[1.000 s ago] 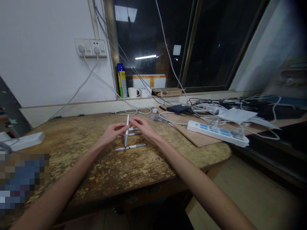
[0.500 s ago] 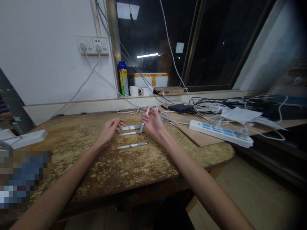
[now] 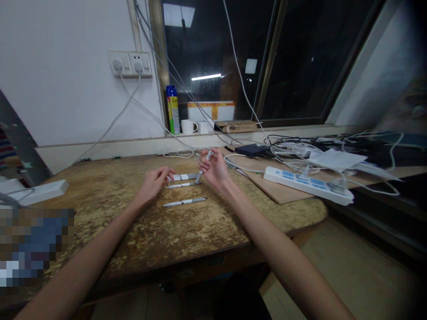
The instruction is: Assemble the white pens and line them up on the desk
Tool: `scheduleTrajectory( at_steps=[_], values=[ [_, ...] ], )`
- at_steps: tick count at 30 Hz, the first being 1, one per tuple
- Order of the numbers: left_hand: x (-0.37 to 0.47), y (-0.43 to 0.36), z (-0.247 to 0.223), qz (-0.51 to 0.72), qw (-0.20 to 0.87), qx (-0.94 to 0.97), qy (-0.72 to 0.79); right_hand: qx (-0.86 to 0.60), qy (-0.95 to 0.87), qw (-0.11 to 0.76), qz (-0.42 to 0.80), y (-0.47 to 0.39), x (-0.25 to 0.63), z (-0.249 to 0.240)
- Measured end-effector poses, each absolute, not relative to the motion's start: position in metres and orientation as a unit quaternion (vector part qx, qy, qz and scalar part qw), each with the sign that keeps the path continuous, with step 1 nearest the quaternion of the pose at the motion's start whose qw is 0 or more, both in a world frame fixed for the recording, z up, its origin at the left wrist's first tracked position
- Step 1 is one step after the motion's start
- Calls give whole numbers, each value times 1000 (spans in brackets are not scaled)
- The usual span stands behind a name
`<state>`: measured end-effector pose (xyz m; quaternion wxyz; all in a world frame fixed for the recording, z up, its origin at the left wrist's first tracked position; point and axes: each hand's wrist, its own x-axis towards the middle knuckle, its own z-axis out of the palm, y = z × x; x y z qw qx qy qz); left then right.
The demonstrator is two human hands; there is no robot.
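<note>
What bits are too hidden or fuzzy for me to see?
- Head view: middle of the held pen, behind fingers of the right hand.
- Head view: left ends of the far pens, behind the left hand.
- Head view: whatever the lower-left pixel patch covers.
- Head view: inside the mug, behind its wall.

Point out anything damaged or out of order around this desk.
The wooden desk has a blotchy, worn top, its finish apparently rubbed away in patches. At the right, black and white cables lie tangled beside loose white papers, which looks untidy. No spill stands out.
</note>
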<state>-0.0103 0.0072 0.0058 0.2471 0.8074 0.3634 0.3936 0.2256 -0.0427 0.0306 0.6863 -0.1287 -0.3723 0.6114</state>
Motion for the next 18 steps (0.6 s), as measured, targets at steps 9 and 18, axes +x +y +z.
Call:
scheduleTrajectory(
  at_steps=[9,18],
  values=[
    [-13,11,3,392,244,811,359,-95,-359,691,621,-43,227,31],
    [-12,6,5,385,235,813,368,-121,-356,704,602,-46,228,35]
  ],
)
